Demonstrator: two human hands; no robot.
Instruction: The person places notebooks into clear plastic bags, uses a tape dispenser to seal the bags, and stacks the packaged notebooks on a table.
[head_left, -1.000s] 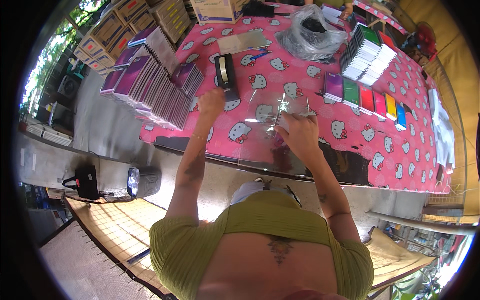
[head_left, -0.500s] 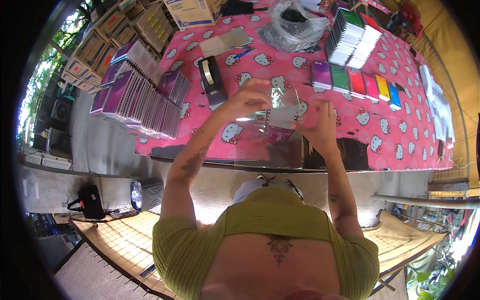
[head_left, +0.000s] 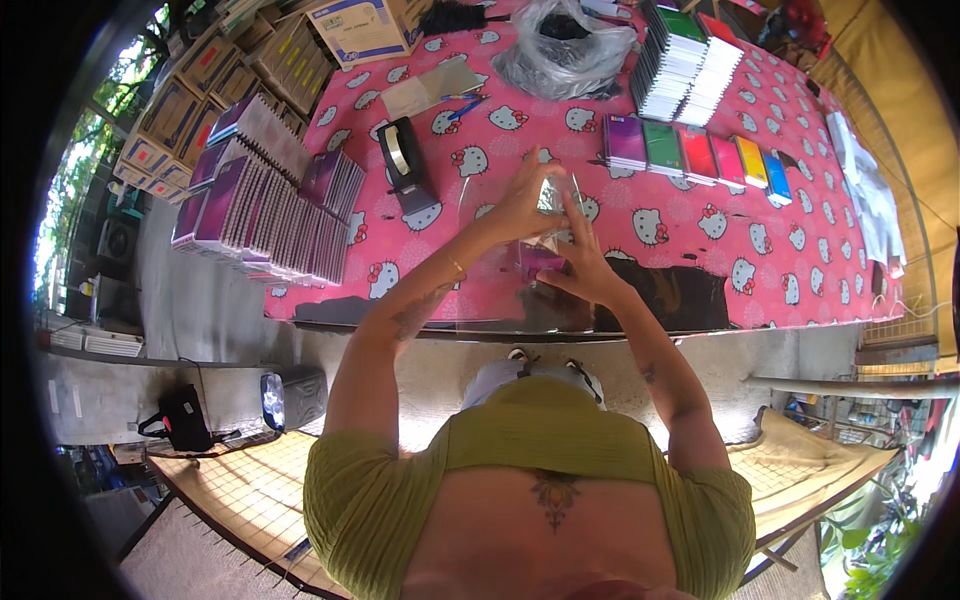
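Observation:
A small purple-covered notebook (head_left: 541, 258) lies near the table's front edge, partly under my hands. Around it a clear plastic sheet (head_left: 487, 205) spreads on the table, its shiny fold standing up between my hands. My left hand (head_left: 522, 205) is closed on that raised plastic, fingers bent; its fingertips are partly hidden. Lying over the notebook and the plastic, my right hand (head_left: 583, 262) has its fingers stretched out and its thumb apart, down by the purple cover. A black tape dispenser (head_left: 408, 170) stands to the left of my left hand.
Stacks of purple spiral notebooks (head_left: 262, 215) stand at the left. Small notebooks in several colours (head_left: 664, 148) form a row at the right, before a tall notebook stack (head_left: 670, 70). Behind are blue pens (head_left: 465, 106), a plastic bag (head_left: 560, 60) and a cardboard box (head_left: 362, 32).
My hands have come together over the notebook. The right hand has moved left and down onto it, and the plastic held up before is now folded in between them.

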